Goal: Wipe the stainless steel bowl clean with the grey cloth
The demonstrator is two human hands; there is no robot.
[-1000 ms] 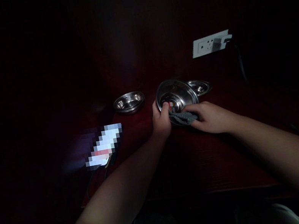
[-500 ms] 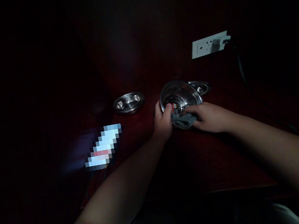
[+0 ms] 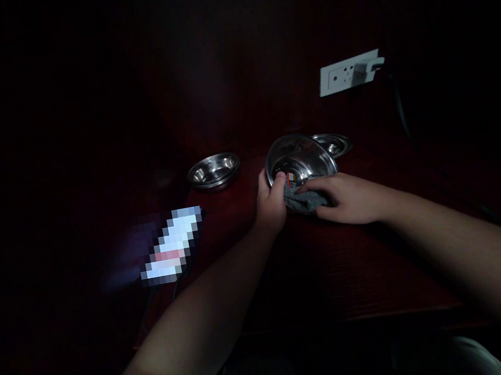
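A shiny steel bowl [image 3: 305, 155] is tilted so its inside faces me, with a small red, white and yellow label [image 3: 291, 178] within. My left hand [image 3: 271, 203] is closed on the bowl's left rim, its thumb on the inner side and its other fingers hidden behind. A grey cloth [image 3: 302, 200] lies over the near edge of the bowl. My right hand [image 3: 347, 197] grips the cloth from the right, fingers reaching over it into the bowl and thumb below.
Stacked steel dishes [image 3: 213, 171] stand at the back left of the dark red table [image 3: 343, 274]. Partly behind the bowl is another steel dish [image 3: 335, 144]. A lit, blurred-out phone [image 3: 173, 246] lies left, with a cable. A wall socket [image 3: 349, 73] holds a plug.
The bowl has shifted slightly right and turned a little in my hands. My right fingers and the cloth have moved along its near edge, slightly left since half a second ago.
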